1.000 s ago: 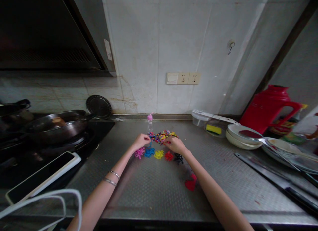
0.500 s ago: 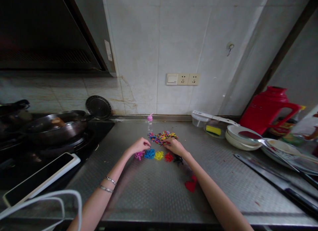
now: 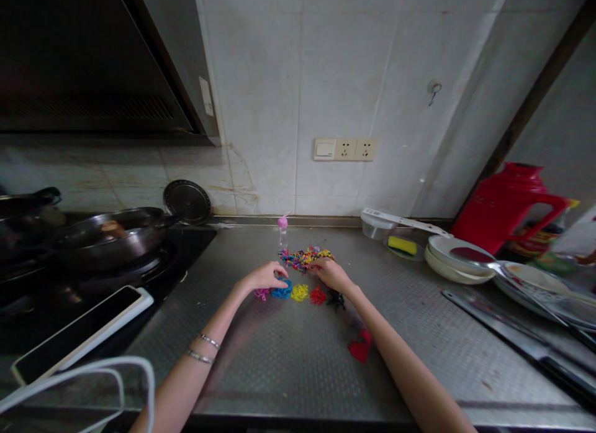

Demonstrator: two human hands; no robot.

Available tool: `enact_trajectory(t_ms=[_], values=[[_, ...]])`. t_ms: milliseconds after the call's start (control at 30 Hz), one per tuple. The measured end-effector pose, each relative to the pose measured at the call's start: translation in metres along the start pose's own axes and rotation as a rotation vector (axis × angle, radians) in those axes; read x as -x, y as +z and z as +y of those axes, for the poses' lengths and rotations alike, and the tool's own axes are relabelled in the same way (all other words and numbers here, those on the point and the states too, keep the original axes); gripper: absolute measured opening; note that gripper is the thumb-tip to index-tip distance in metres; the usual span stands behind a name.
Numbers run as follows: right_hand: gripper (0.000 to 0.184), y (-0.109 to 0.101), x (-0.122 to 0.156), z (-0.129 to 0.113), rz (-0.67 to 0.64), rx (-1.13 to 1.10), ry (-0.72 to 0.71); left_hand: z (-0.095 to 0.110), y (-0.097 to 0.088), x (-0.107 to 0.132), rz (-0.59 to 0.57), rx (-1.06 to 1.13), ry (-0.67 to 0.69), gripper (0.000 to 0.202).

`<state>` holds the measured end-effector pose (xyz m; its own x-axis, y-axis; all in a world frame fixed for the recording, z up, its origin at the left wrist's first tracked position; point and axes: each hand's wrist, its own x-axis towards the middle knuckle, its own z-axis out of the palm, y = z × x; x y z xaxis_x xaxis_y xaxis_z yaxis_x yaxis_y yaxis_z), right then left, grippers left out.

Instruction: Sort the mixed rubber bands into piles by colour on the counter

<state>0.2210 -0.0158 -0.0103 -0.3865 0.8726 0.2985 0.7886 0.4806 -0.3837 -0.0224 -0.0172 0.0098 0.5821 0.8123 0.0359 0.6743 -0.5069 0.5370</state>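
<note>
A tangled heap of mixed-colour small rubber bands (image 3: 302,257) lies on the steel counter. In front of it sit single-colour piles in a row: pink bands (image 3: 261,294), blue bands (image 3: 281,290), yellow bands (image 3: 300,292), red bands (image 3: 318,295) and black bands (image 3: 336,300). My left hand (image 3: 265,276) is over the blue pile, thumb and fingers apart, with nothing visible between them. At the right edge of the mixed heap, my right hand (image 3: 329,274) has its fingers curled together; whatever they pinch is too small to see.
A small pink-capped bottle (image 3: 282,228) stands behind the heap. A red heart-shaped piece (image 3: 359,347) lies near my right forearm. At right are a knife (image 3: 507,340), stacked bowls (image 3: 454,268) and a red thermos (image 3: 505,206); at left, a phone-like device (image 3: 79,333) and a pan (image 3: 109,243).
My left hand has shifted slightly right over the blue pile, and its fingers have spread from a pinch. My right hand stays at the mixed heap. The view has shifted slightly.
</note>
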Motion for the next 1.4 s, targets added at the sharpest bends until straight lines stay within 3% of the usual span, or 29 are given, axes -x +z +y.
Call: enact_trajectory(t_ms=[200, 333, 433, 900, 1133, 1267, 1400], values=[[0.029, -0.022, -0.003, 0.010, -0.173, -0.257, -0.013, 0.016, 0.005, 0.007, -0.108, -0.120, 0.104, 0.045], [0.028, -0.020, -0.002, 0.018, -0.411, -0.375, 0.008, 0.018, 0.011, 0.005, -0.138, -0.149, 0.076, 0.041], [0.028, -0.016, -0.002, 0.022, -0.477, -0.352, 0.007, 0.019, 0.014, 0.003, -0.130, -0.157, 0.051, 0.035], [0.029, -0.015, -0.002, 0.013, -0.302, -0.265, -0.032, 0.021, 0.013, 0.004, -0.080, -0.183, 0.011, 0.026], [0.029, -0.003, -0.002, -0.010, -0.092, -0.150, -0.240, 0.021, 0.012, 0.004, -0.090, -0.161, -0.004, 0.031], [0.031, 0.011, 0.001, -0.027, -0.096, -0.050, -0.295, 0.020, 0.007, 0.005, -0.085, -0.099, 0.022, 0.032], [0.030, 0.016, 0.004, -0.036, -0.115, -0.017, -0.328, 0.015, 0.001, 0.005, -0.009, -0.036, 0.041, 0.026]])
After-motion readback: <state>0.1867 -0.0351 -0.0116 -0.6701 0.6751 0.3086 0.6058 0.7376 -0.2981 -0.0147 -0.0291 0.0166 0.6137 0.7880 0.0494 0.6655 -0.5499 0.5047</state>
